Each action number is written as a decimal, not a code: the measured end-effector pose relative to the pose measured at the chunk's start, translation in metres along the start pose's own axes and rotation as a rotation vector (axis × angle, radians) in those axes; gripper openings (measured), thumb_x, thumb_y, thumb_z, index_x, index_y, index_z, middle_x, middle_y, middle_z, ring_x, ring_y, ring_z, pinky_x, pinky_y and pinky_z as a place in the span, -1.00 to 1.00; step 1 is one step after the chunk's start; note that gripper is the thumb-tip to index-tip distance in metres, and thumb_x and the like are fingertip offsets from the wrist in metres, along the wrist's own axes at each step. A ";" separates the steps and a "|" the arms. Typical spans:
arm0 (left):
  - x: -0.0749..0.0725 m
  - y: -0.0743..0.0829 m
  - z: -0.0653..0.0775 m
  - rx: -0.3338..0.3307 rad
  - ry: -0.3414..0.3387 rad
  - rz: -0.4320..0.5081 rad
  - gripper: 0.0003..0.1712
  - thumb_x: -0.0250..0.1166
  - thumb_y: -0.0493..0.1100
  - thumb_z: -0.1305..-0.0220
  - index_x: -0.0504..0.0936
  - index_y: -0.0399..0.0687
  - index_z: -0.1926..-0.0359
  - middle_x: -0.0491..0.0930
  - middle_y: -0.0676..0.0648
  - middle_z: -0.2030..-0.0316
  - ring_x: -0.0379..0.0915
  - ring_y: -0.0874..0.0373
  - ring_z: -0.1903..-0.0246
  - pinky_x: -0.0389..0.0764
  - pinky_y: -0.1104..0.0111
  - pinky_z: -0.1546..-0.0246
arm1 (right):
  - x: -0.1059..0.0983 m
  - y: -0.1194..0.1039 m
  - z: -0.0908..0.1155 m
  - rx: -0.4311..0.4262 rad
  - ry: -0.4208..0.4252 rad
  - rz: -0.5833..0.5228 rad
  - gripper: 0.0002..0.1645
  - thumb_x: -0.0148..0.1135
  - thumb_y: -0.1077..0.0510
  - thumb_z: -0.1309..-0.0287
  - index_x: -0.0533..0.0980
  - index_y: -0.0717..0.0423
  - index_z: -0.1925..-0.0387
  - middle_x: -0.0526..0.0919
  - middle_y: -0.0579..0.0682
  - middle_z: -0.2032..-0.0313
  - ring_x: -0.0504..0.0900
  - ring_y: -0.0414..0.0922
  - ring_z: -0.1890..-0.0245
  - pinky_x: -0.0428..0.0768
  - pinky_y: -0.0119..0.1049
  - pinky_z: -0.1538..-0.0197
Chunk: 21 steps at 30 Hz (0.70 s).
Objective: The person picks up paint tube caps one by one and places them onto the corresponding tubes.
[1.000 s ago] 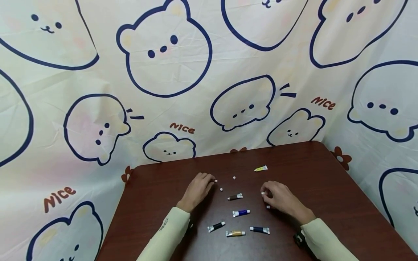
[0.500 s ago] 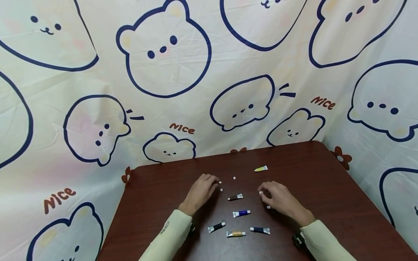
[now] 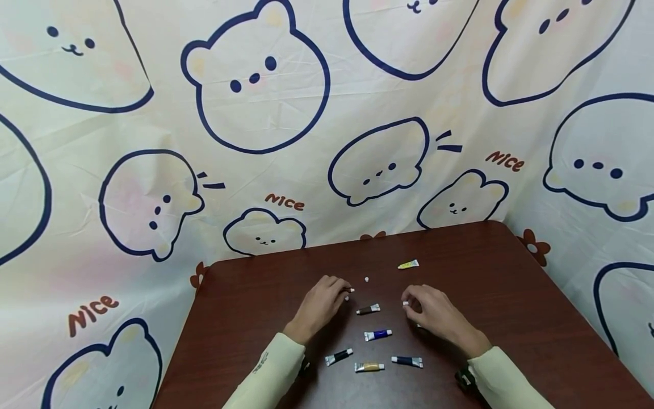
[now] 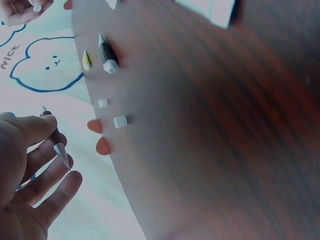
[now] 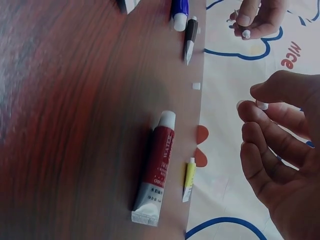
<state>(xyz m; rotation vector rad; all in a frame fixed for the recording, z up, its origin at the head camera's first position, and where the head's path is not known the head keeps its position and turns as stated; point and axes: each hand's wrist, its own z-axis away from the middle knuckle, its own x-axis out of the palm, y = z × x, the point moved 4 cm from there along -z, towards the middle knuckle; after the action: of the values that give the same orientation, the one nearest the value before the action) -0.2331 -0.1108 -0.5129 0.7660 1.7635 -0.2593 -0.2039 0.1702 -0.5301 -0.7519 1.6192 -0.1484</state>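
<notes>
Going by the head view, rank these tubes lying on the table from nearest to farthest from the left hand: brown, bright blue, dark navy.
1. Brown tube: just to the right of the left hand.
2. Bright blue tube: to the right, lower in the frame.
3. Dark navy tube: farther right and lowest of the three.

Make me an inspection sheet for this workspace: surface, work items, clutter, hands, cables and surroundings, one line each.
Surface: dark red-brown wood-grain table.
Job's things: dark paint tube with a narrow pale tip, and white cap, both in hand.
Clutter: yellow tube, brown tube, blue tube, black tube, ochre tube, navy tube and red tube, all lying down; two loose white caps.
Hands: left hand pinches the dark paint tube; right hand pinches the white cap.
Cables: nothing seen.
Surroundings: pale cloth with blue-outlined cartoon faces, behind the table and at its right.
</notes>
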 end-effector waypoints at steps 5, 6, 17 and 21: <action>-0.001 0.007 0.000 0.015 -0.004 -0.002 -0.81 0.43 -0.15 -0.52 0.75 0.07 -0.09 0.79 0.08 0.04 0.62 0.21 0.06 0.76 0.35 0.04 | 0.000 -0.004 0.000 -0.010 -0.008 0.001 -0.81 0.54 0.22 -0.27 0.68 -0.09 0.18 0.67 -0.26 0.28 0.58 -0.33 0.25 0.66 -0.36 0.18; -0.002 0.009 0.000 0.020 -0.002 -0.003 -0.80 0.43 -0.15 -0.52 0.75 0.07 -0.09 0.79 0.08 0.04 0.62 0.21 0.06 0.76 0.36 0.04 | 0.000 -0.005 0.000 -0.011 -0.007 0.000 -0.81 0.54 0.22 -0.27 0.68 -0.08 0.17 0.67 -0.25 0.27 0.58 -0.33 0.25 0.67 -0.36 0.18; -0.004 0.025 0.002 0.080 -0.001 0.002 -0.78 0.46 -0.15 -0.49 0.75 0.09 -0.09 0.78 0.10 0.04 0.63 0.24 0.06 0.75 0.40 0.02 | 0.003 -0.015 0.001 -0.058 0.009 -0.021 -0.83 0.54 0.24 -0.27 0.72 0.00 0.15 0.67 -0.25 0.27 0.57 -0.35 0.27 0.67 -0.40 0.20; -0.005 0.030 0.002 0.090 0.006 0.002 -0.79 0.44 -0.13 -0.51 0.76 0.09 -0.10 0.78 0.10 0.03 0.64 0.24 0.04 0.75 0.39 0.01 | 0.001 -0.018 0.001 -0.072 0.018 -0.016 -0.84 0.55 0.22 -0.28 0.74 -0.01 0.14 0.68 -0.26 0.27 0.55 -0.35 0.27 0.66 -0.40 0.20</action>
<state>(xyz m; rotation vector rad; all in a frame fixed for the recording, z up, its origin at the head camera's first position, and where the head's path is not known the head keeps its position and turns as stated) -0.2124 -0.0906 -0.5031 0.8343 1.7664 -0.3373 -0.1961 0.1564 -0.5221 -0.8208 1.6434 -0.1087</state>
